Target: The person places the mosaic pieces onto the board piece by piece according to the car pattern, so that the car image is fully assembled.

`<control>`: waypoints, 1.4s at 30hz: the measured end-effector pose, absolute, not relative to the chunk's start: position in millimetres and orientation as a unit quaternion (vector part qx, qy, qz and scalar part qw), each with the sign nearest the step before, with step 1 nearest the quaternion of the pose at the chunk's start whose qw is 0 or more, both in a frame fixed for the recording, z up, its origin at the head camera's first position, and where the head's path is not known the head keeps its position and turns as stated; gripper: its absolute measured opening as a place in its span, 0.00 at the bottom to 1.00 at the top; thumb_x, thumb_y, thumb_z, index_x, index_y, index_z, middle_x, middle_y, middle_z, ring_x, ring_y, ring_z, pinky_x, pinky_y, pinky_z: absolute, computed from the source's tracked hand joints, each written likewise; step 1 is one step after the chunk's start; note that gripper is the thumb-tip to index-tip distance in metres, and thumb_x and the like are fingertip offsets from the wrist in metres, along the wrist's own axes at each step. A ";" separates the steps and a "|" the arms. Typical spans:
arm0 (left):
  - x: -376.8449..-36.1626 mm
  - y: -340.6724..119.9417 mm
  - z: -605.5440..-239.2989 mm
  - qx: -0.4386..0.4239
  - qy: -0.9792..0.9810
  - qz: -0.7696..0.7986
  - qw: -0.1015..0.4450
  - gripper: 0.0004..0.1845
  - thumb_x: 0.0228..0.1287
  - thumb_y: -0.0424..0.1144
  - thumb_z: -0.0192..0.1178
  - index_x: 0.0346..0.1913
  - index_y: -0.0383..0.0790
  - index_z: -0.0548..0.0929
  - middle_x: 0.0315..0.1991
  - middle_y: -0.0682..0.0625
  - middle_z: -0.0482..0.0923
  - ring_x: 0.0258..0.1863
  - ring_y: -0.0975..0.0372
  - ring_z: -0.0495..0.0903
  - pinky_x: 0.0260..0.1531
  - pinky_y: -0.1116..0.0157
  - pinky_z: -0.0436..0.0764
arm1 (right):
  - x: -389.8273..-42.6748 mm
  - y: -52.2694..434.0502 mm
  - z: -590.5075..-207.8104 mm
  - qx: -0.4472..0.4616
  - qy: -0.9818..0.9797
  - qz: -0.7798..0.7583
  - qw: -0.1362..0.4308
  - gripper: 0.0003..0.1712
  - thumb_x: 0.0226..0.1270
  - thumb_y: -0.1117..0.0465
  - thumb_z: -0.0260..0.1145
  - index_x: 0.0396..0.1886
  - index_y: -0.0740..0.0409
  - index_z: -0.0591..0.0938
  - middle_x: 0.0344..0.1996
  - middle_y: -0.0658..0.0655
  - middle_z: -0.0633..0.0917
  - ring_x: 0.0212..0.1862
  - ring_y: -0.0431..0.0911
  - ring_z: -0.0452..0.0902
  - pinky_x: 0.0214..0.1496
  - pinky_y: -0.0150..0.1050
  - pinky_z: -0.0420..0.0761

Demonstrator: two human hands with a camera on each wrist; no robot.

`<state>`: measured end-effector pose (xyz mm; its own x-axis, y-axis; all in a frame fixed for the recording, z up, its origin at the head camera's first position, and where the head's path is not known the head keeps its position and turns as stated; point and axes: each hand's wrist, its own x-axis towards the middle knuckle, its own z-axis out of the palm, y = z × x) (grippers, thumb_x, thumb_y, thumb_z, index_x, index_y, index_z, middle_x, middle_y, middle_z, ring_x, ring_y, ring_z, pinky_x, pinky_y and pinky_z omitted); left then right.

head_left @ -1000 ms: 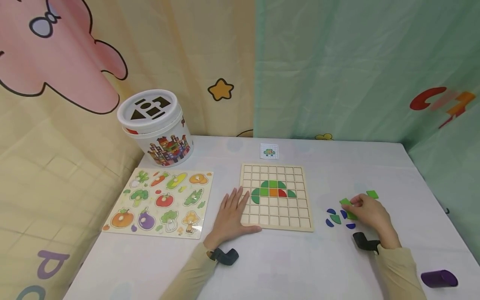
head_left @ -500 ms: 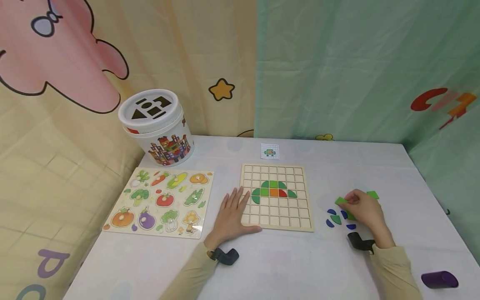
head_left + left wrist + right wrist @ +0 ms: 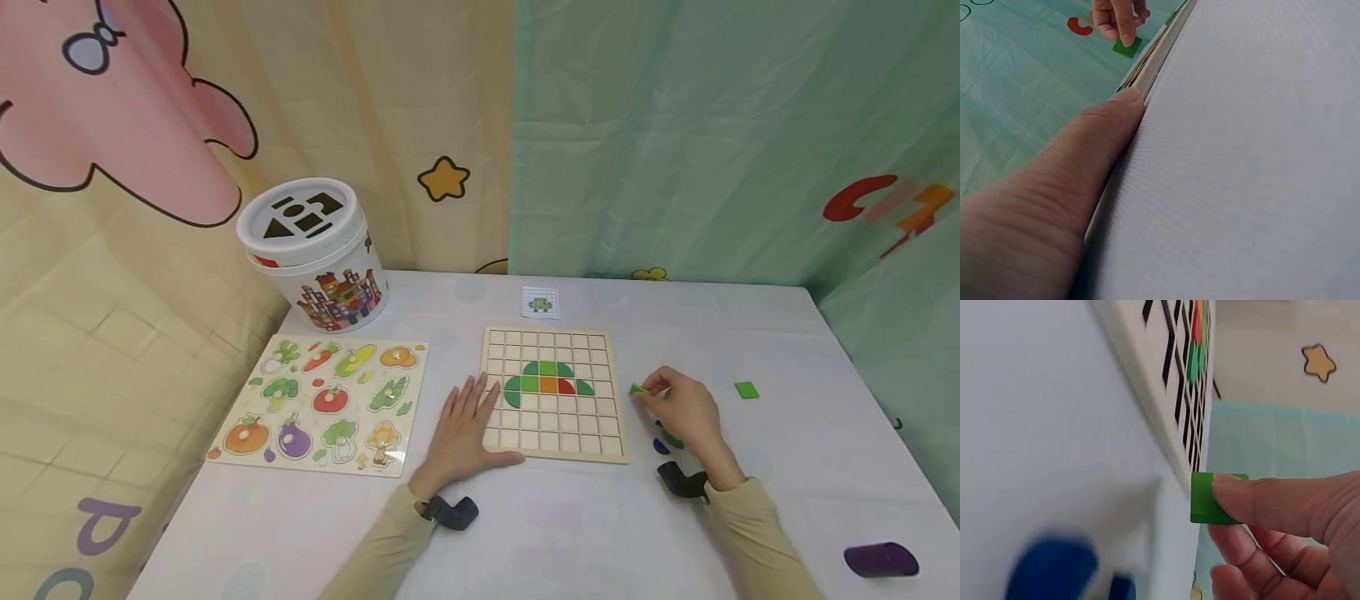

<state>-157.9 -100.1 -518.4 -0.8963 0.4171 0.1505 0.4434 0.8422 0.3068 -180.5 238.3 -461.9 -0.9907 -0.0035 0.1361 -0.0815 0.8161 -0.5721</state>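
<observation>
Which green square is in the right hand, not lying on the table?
The green square by the grid board's right edge: the right hand pinches it. The other green square lies alone, farther right on the table.

Grid board (image 3: 553, 437) looked like pale unfinished wood, matt, layered plies at its edge (image 3: 1150, 59). Green tile (image 3: 1202, 499) pinched by right hand (image 3: 686, 412) looked smooth, painted, slightly satin. Tablecloth (image 3: 570, 525) was white woven cloth, fine-textured, matt. Vegetable puzzle (image 3: 322, 404) at 9 o'clock of the board had a glossy printed face. Bucket (image 3: 315, 254) at 10 o'clock looked like shiny plastic. Backdrop curtain (image 3: 675, 133) was thin cloth, creased.
</observation>
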 end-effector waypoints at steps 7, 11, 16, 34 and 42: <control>-158.7 -100.2 -521.0 -0.224 -0.959 -0.166 0.040 0.60 0.46 0.76 0.56 0.75 0.41 0.51 0.75 0.43 0.41 0.73 0.51 0.39 0.69 0.54 0.38 | -186.2 200.7 -466.7 0.062 -0.938 0.339 0.028 0.11 0.55 0.60 0.73 0.26 0.56 0.77 0.21 0.50 0.78 0.22 0.45 0.66 0.21 0.37 0.64; -159.9 -100.3 -523.2 -0.224 -0.960 -0.164 0.042 0.61 0.46 0.77 0.55 0.75 0.41 0.50 0.75 0.43 0.40 0.73 0.52 0.38 0.69 0.54 0.37 | -188.8 179.7 -469.5 0.083 -0.933 0.350 0.008 0.12 0.53 0.61 0.74 0.24 0.55 0.77 0.17 0.50 0.72 0.22 0.45 0.65 0.23 0.37 0.62; -159.1 -99.9 -520.9 -0.223 -0.960 -0.164 0.037 0.60 0.46 0.77 0.55 0.75 0.42 0.50 0.75 0.43 0.40 0.73 0.51 0.38 0.69 0.54 0.36 | -191.0 156.9 -471.8 0.109 -0.923 0.368 -0.005 0.12 0.52 0.61 0.75 0.22 0.54 0.77 0.16 0.49 0.72 0.22 0.45 0.66 0.24 0.37 0.64; -159.6 -99.7 -521.6 -0.223 -0.960 -0.163 0.042 0.61 0.45 0.78 0.54 0.75 0.42 0.50 0.75 0.44 0.40 0.73 0.52 0.38 0.69 0.55 0.35 | -201.7 115.8 -473.3 0.177 -0.909 0.377 -0.007 0.06 0.56 0.63 0.72 0.27 0.53 0.82 0.23 0.46 0.81 0.23 0.40 0.69 0.26 0.36 0.70; -159.5 -100.4 -522.0 -0.223 -0.961 -0.160 0.045 0.61 0.45 0.78 0.53 0.75 0.42 0.50 0.75 0.43 0.41 0.73 0.51 0.38 0.69 0.55 0.36 | -202.9 113.3 -472.8 0.174 -0.915 0.365 -0.018 0.03 0.59 0.63 0.71 0.28 0.54 0.83 0.24 0.47 0.82 0.25 0.40 0.74 0.28 0.38 0.74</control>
<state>-159.5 -100.4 -522.0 -0.8963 0.4146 0.1571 0.4432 0.8494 0.2866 -202.9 113.3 -472.8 -0.9385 -0.3320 0.0947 -0.3061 0.6734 -0.6730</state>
